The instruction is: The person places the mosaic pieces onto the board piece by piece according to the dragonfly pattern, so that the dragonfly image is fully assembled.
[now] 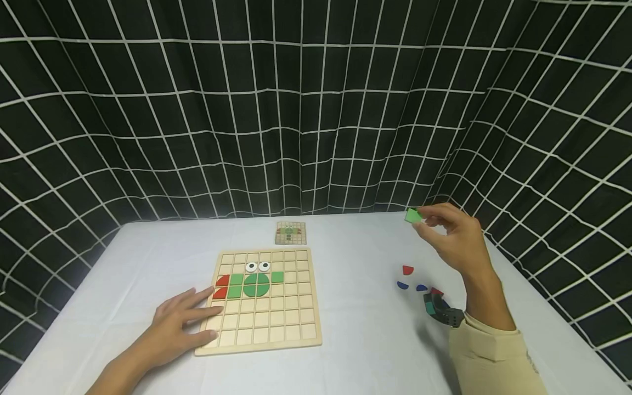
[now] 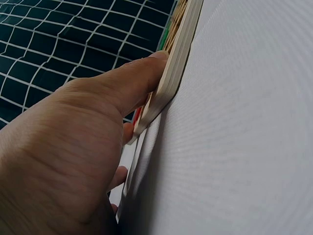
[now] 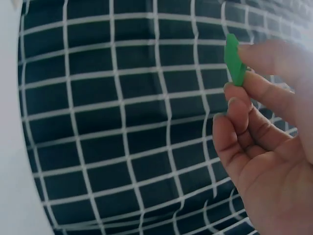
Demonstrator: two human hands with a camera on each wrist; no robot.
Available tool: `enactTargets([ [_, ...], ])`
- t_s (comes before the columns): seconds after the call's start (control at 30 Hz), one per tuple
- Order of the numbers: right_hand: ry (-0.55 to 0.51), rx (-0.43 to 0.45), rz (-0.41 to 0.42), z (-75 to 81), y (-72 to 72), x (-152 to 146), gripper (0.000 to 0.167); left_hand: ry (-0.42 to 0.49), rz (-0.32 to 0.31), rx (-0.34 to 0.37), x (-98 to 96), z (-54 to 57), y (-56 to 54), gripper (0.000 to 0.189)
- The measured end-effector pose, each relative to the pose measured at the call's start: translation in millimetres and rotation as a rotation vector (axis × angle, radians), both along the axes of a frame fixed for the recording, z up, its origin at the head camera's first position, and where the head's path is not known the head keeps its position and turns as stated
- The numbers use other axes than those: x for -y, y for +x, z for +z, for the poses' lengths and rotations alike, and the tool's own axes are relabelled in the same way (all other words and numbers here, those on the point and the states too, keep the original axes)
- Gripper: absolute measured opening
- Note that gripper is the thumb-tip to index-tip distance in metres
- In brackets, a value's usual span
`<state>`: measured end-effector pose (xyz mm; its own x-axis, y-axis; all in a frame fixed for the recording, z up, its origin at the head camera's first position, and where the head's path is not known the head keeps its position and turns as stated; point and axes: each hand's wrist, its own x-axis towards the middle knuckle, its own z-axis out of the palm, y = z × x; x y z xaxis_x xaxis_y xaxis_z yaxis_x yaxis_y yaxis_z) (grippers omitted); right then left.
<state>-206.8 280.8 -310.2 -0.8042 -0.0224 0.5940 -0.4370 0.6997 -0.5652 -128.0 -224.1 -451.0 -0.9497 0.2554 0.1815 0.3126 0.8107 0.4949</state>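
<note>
A wooden grid board (image 1: 291, 329) lies on the white table with red, green and eye pieces set in its cells. Two red quarter-rounds (image 1: 221, 286) sit at the left, beside green squares (image 1: 235, 286) and a green circle (image 1: 256, 285) made of quarters. Another green square (image 1: 277, 277) is right of the circle, and two round eyes (image 1: 258, 266) are above it. My left hand (image 1: 173, 326) rests on the board's left edge, fingers spread. Raised over the table's right side, my right hand (image 1: 456, 236) pinches a green square tile (image 3: 235, 60) between thumb and fingers.
A small pattern card (image 1: 291, 233) lies behind the board. Loose red (image 1: 407, 270) and blue pieces (image 1: 402, 285) are scattered on the right of the table, some partly hidden by the wrist camera (image 1: 439, 311). Black white-gridded cloth (image 1: 316, 109) hangs behind the table.
</note>
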Motion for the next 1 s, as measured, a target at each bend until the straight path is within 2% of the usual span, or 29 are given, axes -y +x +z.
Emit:
enactTargets([
  [0.2,-0.053,-0.162,0.212,8.4,14.3,21.3,0.032,-0.008,-0.003,-0.003,0.1,2.7,0.0,0.043],
  [0.33,-0.054,-0.197,0.316,11.9,19.9,36.9,0.034,-0.008,-0.005,0.005,-0.3,3.0,-0.6,0.043],
  [0.47,-0.041,-0.160,0.341,13.5,22.3,55.9,0.031,-0.009,-0.001,0.005,-0.5,1.3,-0.4,0.043],
  [0.7,0.003,-0.145,0.316,5.5,20.1,94.2,0.026,-0.009,-0.002,-0.007,0.5,-0.2,0.9,0.043],
  [1.0,0.012,-0.021,0.328,-11.7,11.3,136.3,0.023,-0.006,-0.012,-0.033,-0.3,-0.8,0.8,0.042],
])
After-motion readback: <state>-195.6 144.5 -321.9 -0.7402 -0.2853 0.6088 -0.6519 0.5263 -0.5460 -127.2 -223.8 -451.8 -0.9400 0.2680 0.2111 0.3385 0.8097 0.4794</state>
